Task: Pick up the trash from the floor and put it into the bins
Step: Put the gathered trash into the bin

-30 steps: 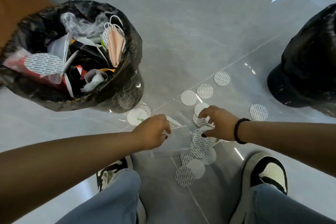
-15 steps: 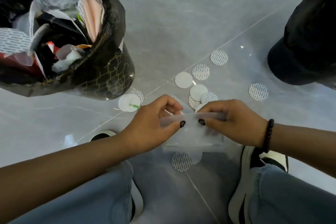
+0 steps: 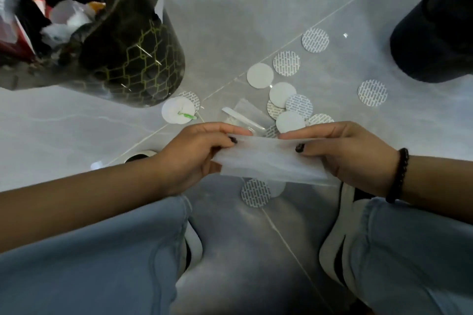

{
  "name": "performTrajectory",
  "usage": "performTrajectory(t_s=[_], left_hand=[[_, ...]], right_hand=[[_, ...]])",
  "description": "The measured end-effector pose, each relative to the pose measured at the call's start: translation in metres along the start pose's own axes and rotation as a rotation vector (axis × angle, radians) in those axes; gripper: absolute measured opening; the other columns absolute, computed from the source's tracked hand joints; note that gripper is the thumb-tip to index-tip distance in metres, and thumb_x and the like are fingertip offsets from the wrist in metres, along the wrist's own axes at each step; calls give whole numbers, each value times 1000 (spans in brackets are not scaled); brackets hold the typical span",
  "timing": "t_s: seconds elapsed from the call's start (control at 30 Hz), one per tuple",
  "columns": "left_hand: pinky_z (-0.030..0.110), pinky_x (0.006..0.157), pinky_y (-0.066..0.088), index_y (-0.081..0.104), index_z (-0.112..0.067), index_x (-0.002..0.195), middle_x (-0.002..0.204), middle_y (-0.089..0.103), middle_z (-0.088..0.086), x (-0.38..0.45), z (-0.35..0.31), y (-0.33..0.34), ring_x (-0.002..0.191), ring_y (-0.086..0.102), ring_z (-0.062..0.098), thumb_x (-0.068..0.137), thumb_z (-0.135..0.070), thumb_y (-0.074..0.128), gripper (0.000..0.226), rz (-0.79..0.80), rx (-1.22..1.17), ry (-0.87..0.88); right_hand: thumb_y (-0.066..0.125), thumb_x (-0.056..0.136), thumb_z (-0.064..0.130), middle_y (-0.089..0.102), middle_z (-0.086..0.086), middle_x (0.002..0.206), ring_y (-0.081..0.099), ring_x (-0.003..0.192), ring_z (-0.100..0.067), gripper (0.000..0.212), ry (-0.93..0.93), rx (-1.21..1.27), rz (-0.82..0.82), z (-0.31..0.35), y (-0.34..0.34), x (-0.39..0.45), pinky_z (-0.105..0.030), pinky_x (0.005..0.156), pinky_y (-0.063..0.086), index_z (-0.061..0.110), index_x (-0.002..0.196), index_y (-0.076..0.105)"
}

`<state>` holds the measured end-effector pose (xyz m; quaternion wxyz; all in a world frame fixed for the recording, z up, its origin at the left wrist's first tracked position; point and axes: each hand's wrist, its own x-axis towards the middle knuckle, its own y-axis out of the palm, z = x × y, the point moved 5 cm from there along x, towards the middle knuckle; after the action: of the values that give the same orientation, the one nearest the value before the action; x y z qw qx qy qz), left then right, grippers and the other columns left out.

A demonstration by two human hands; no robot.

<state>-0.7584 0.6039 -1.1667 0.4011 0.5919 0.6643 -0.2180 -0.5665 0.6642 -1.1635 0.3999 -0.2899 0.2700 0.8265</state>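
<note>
Translucent plastic, a flat clear bag (image 3: 271, 163), is stretched between both hands above the grey tiled floor (image 3: 230, 7). The left hand (image 3: 194, 153) pinches the bag's left end, thumb on the near face and curled fingers behind its top edge; the right hand (image 3: 350, 153) pinches the right end the same way, with a black bead bracelet (image 3: 398, 176) on its wrist. Just beyond the fingertips of both hands lies a smaller clear packet (image 3: 245, 115) on the floor, and past the right hand's fingers a loose cluster of round white seal discs (image 3: 286, 100) spreads away, some plain and some printed with grey dashes, several overlapping. One printed disc (image 3: 256, 193) lies under the held bag, nearer the person than the hands. Beyond the left hand, a plain disc with a green scrap (image 3: 179, 110) rests against the foot of a bin lined with a black bag (image 3: 128, 59), which holds mixed paper and plastic waste. Far beyond the right hand stands a second black-bagged bin (image 3: 435, 33). Blue-jeaned knees (image 3: 102, 263) and black-and-white shoes (image 3: 337, 250) sit below the hands.
</note>
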Motion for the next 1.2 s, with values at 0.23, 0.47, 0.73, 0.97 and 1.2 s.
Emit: performTrajectory(t_s=[0.23, 0.47, 0.73, 0.97, 1.2], left_hand=[[22, 64, 55, 72, -8, 97, 80, 72, 3, 0, 11, -4, 74, 65, 12, 84, -3, 62, 17, 9, 218, 85], [26, 62, 51, 70, -15, 99, 81, 65, 17, 4, 18, -3, 72, 60, 22, 86, -15, 66, 14, 12, 272, 44], [24, 56, 55, 66, -5, 107, 86, 67, 5, 2, 18, 1, 70, 65, 10, 90, -13, 59, 19, 61, 93, -28], [27, 61, 59, 68, -14, 104, 91, 71, 8, 3, 12, -3, 75, 68, 13, 86, -6, 64, 20, 37, 91, 49], [23, 55, 58, 65, -10, 102, 80, 73, 3, 1, 7, 8, 71, 73, 22, 89, -21, 56, 18, 123, -56, -37]], right_hand=[[66, 77, 5, 74, -7, 96, 68, 84, -15, 21, 40, -128, -19, -11, 0, -4, -21, 73, 58, 8, 96, 73], [69, 81, 4, 71, -1, 75, 59, 60, -9, 14, -11, -337, -121, -12, -2, -8, -21, 53, 53, 14, 89, 75], [65, 80, -1, 74, -9, 92, 66, 86, -26, 21, -152, -329, -209, 3, 1, -11, -33, 78, 55, 16, 85, 76], [70, 80, 7, 72, -6, 83, 59, 56, -1, 16, -82, -264, -165, 0, -3, -4, -12, 49, 46, 9, 96, 73], [72, 77, 1, 72, -7, 91, 64, 66, -19, 14, -189, -326, -196, 16, -4, -4, -27, 62, 56, 16, 78, 73]])
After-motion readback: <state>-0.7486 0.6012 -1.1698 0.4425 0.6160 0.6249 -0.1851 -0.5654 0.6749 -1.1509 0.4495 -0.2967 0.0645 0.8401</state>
